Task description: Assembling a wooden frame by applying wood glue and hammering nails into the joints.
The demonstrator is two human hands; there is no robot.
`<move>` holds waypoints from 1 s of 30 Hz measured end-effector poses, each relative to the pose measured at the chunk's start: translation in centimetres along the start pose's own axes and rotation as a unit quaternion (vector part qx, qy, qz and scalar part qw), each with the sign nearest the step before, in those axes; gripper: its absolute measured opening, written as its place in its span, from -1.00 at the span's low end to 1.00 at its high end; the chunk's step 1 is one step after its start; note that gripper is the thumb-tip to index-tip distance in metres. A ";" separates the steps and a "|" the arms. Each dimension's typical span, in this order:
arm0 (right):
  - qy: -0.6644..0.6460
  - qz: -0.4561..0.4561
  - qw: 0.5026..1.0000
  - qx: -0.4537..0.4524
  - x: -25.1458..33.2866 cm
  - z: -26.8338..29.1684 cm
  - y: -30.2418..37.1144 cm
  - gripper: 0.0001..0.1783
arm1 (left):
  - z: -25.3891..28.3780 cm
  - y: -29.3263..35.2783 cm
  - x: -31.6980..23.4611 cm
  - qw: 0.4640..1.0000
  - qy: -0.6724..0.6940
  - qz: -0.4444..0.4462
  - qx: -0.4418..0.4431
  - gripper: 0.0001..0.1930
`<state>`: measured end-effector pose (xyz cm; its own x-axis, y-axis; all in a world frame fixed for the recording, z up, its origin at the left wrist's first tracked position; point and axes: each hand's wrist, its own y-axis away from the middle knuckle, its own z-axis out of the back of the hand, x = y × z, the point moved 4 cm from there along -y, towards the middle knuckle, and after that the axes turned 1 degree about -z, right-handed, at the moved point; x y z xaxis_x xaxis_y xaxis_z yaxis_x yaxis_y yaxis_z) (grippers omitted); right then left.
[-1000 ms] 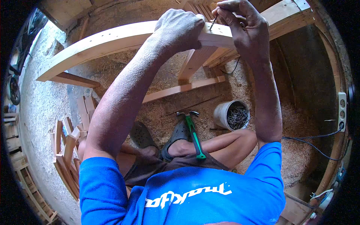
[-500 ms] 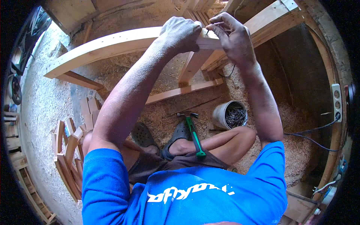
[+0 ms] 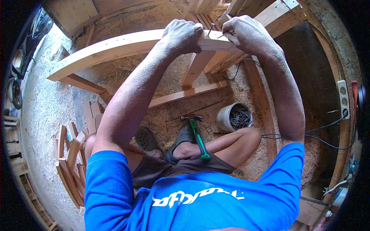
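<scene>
Across the upper part of the head view runs a curved, pale wooden beam (image 3: 104, 48). My left hand (image 3: 183, 35) is closed over it, fingers wrapped round its edge. Just right of that hand, a nail (image 3: 211, 27) stands upright in the beam's top face. My right hand (image 3: 248, 35) is over the beam to the right of this nail, fingers pinched together. A thin nail end (image 3: 221, 37) sticks out from the fingertips. A green-and-black hammer (image 3: 198, 138) rests across my lap and shoe, touched by neither hand.
A white bucket (image 3: 222, 118) of loose nails stands by my knee. Curved wood offcuts (image 3: 69, 154) are stacked at the left. A power strip (image 3: 343, 100) with dark cables (image 3: 327, 144) is at the right. Sawdust (image 3: 50, 115) covers the floor.
My right hand has moved right, away from the spot beside my left hand, leaving a nail standing upright in the beam. The left hand keeps its hold.
</scene>
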<state>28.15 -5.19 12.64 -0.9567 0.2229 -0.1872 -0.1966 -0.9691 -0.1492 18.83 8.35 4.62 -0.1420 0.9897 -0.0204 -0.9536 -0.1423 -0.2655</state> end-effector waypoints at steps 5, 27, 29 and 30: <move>-0.036 0.013 0.999 -0.008 -0.1 0.3 -0.6 -0.84 | -0.1 0.0 -0.1 1.000 0.002 -0.002 0.005 -0.43; -0.056 0.116 0.981 0.145 1.3 -1.3 -3.1 -0.82 | 2.0 0.7 -1.2 1.000 -0.007 0.015 0.014 -0.50; -0.029 0.069 0.974 0.215 1.8 -2.2 -3.2 -0.78 | 2.0 0.8 -1.6 1.000 -0.022 0.011 0.008 -0.50; -0.029 0.064 0.978 0.197 2.0 -2.1 -3.0 -0.79 | 2.2 0.7 -1.7 1.000 -0.030 0.006 0.001 -0.49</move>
<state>27.29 -1.65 10.62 -0.9872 0.1015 -0.1230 -0.1308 -0.9565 0.2606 17.78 6.55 6.56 -0.1699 0.9848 0.0350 -0.9523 -0.1550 -0.2628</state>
